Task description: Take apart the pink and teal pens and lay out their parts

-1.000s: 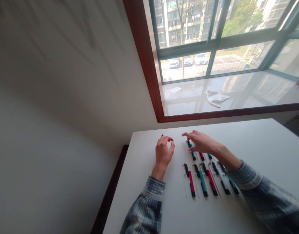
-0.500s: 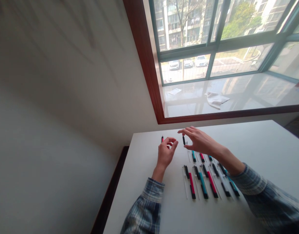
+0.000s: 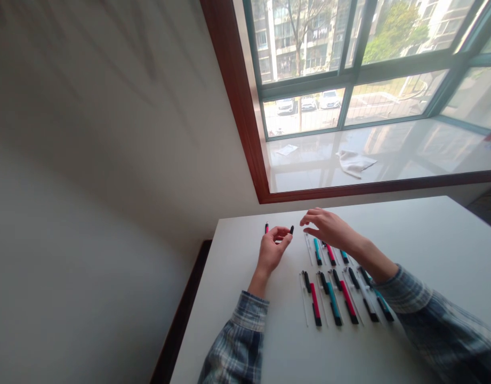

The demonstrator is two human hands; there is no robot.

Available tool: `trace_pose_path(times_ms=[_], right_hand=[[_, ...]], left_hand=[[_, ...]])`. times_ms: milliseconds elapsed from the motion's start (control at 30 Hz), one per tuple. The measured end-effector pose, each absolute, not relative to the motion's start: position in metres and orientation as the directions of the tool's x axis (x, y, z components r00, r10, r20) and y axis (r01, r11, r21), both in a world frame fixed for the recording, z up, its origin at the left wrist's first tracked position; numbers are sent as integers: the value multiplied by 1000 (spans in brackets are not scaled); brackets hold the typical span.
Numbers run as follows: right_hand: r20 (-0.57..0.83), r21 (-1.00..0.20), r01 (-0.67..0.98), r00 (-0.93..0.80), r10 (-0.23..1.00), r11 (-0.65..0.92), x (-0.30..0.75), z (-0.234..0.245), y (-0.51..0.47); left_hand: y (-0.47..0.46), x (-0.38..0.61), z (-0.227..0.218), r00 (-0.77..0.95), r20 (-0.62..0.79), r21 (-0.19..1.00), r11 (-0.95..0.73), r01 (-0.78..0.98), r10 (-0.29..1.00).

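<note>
Between the thumb and fingers of my left hand (image 3: 271, 248) is a short black pen grip section (image 3: 292, 230), held near upright. My right hand (image 3: 329, 228) hovers to its right with nothing in it, thumb and fingers apart. Below the right hand lies the back row of pen parts, with a thin refill (image 3: 308, 249), a teal barrel (image 3: 318, 252) and a red barrel (image 3: 330, 255). Nearer me is a front row of parts, among them a red barrel (image 3: 315, 305), a black grip piece (image 3: 306, 281) and a teal barrel (image 3: 333, 304).
A red and black pen (image 3: 266, 228) lies behind my left hand, partly hidden. Beneath everything is a white table (image 3: 245, 341), set against the wall. Past its far edge, a windowsill (image 3: 309, 173) holds a crumpled white cloth (image 3: 355, 163).
The black grip section has passed from my right hand to my left. My right hand has drawn back to the right, fingers free.
</note>
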State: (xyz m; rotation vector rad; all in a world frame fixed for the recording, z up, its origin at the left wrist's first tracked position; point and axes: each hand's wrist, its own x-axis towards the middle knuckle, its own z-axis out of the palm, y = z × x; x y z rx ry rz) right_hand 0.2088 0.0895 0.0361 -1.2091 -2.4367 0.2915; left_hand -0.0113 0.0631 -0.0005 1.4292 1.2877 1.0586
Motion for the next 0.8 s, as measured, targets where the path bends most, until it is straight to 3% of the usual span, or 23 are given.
trace_pose_path(times_ms=[200, 467, 600, 700, 800], right_hand=[[177, -303, 776, -524, 833, 553, 217, 16, 97], [141, -324, 778, -522, 841, 538, 217, 8, 99], [244, -518, 681, -462, 852, 518, 215, 17, 98], [294, -725, 506, -385, 875, 467, 211, 21, 97], [275, -859, 318, -374, 886, 401, 207, 20, 98]], left_hand=[[59, -10, 1, 62, 21, 955, -38, 295, 998], [56, -7, 5, 66, 52, 951, -70, 302, 996], [56, -8, 2, 50, 79, 941, -91, 327, 996], [57, -10, 0, 28, 103, 938, -107, 329, 994], [57, -11, -1, 23, 131, 935, -131, 330, 991]])
